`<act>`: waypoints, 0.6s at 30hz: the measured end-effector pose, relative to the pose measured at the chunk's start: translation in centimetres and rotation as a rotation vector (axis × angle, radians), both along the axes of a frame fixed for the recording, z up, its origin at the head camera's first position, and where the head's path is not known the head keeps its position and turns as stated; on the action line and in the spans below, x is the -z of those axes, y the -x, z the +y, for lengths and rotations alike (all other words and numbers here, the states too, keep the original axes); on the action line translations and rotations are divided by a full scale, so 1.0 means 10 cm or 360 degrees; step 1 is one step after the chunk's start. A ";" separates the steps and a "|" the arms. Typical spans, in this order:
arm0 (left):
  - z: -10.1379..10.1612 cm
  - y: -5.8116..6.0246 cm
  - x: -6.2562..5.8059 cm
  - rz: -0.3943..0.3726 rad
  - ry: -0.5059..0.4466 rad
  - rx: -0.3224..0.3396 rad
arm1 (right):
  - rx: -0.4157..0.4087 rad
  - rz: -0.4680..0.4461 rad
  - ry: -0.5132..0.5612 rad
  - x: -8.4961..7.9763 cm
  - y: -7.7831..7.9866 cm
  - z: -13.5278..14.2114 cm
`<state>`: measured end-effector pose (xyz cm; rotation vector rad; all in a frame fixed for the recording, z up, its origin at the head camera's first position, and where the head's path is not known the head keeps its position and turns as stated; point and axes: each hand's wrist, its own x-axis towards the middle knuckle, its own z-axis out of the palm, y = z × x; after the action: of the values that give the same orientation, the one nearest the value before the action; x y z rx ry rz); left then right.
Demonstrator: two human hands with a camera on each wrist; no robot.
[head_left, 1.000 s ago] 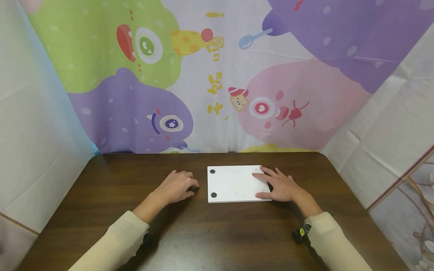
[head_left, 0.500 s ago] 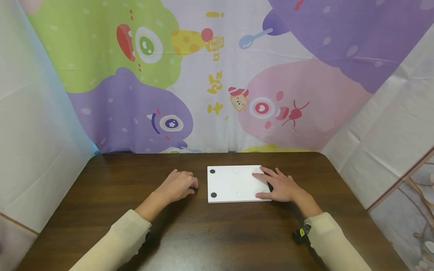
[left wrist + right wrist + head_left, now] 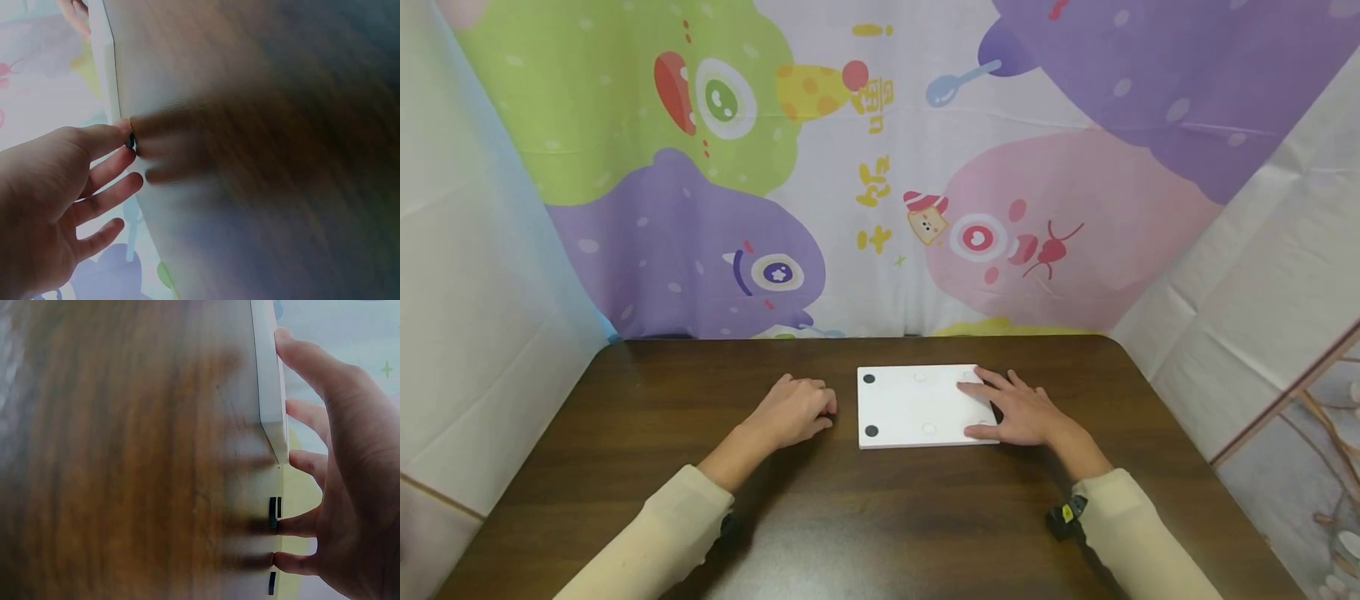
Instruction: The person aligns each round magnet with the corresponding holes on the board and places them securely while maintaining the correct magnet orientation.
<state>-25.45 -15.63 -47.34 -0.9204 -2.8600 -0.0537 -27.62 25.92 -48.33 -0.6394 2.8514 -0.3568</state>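
Observation:
A white rectangular board [image 3: 910,408] lies flat on the brown table. Round black discs mark its two left corners, the far one [image 3: 869,379] and the near one [image 3: 872,431]; pale ring marks show in its middle and right part. Just left of the board, close over the table, my left hand [image 3: 793,412] pinches a small black piece [image 3: 130,141] between thumb and forefinger, mostly hidden by the fingers. Its other fingers are loosely bent. My right hand [image 3: 1026,415] is spread, with thumb and some fingertips resting on the board's right end and the outer fingers on the tabletop beyond.
The wooden table [image 3: 880,517] ends at the back against a curtain [image 3: 880,167] printed with cartoon monsters. White cloth hangs along both sides. A black device [image 3: 1063,518] is strapped at the right wrist.
My left hand has shifted slightly and its fingers have curled further over the black piece, which showed more clearly a second ago. My right hand and the board stay in place.

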 end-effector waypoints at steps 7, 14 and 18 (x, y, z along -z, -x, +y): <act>0.01 -0.01 0.00 -0.0001 -0.0011 0.0020 | 0.0000 0.0000 -0.0004 0.01 0.00 0.01; -0.02 0.00 0.00 -0.0006 -0.0027 0.0038 | -0.0003 -0.0008 0.0002 0.00 0.00 0.00; -0.04 0.01 -0.02 -0.0030 -0.0034 0.0030 | -0.0003 -0.0011 0.0011 0.00 0.00 0.00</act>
<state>-25.50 -16.00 -47.14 -0.9478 -2.8623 -0.0948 -27.58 25.94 -48.29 -0.6411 2.8439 -0.3676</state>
